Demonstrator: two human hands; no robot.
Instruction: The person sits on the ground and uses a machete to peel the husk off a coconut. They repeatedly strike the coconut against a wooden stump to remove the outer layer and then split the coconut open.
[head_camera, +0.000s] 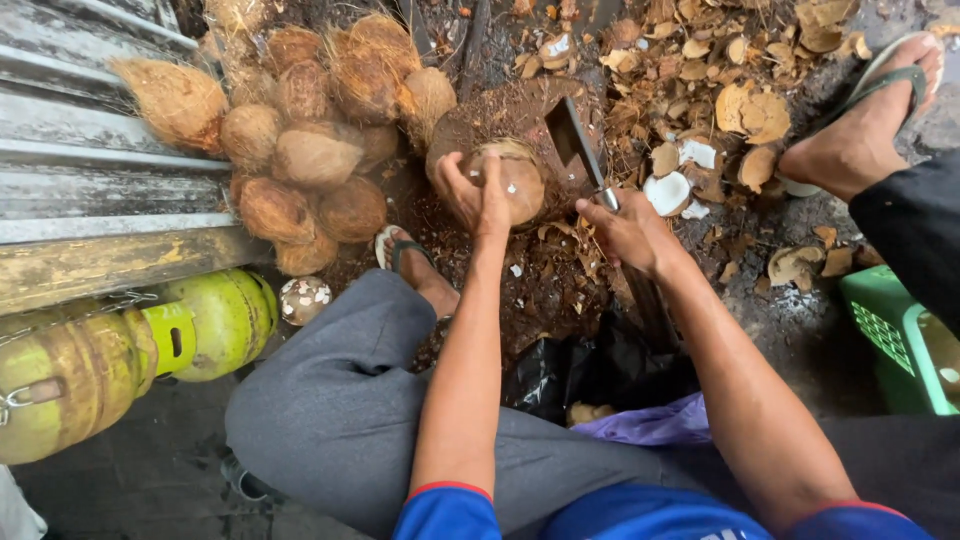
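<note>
My left hand (468, 189) grips a brown husked coconut (518, 182) and holds it on a dark wooden chopping block (500, 112). My right hand (628, 228) is closed around the handle of a cleaver (577, 140), whose wide dark blade lies against the block just right of the coconut. Both forearms reach forward over my grey trousers.
A heap of fibrous coconuts (300, 130) lies at the left, beside corrugated metal sheeting (80, 150). Broken shell pieces (720, 90) litter the ground to the right. A green gas cylinder (120, 350) lies at lower left, a green crate (900, 340) at right. Sandalled feet (860, 130) rest nearby.
</note>
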